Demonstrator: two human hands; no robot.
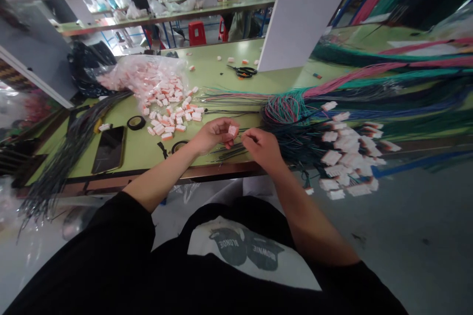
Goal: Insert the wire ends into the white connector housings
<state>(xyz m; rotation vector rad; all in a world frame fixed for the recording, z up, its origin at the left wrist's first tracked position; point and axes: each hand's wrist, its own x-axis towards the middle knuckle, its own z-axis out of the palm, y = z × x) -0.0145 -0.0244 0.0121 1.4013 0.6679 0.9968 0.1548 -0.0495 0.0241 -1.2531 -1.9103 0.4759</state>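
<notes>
Between the thumb and fingers of my left hand (216,135) is a small white and orange connector housing (233,131). Close to its right, my right hand (264,147) is closed in a pinch; whatever its fingertips grip is too small to make out. Thin dark wires (229,154) lie on the table below and between the hands. Left of my hands is a loose pile of the same connector housings (172,120), spilling from a clear plastic bag (148,71). To the right, a bundle of wires with white connectors (345,152) on their ends hangs over the table edge.
A phone (109,149), a roll of black tape (136,122) and a dark wire bundle (79,142) occupy the left side. Black-handled scissors (243,71) lie at the back near a white upright panel (295,15). Long green, pink and blue wires (369,71) stretch across the right.
</notes>
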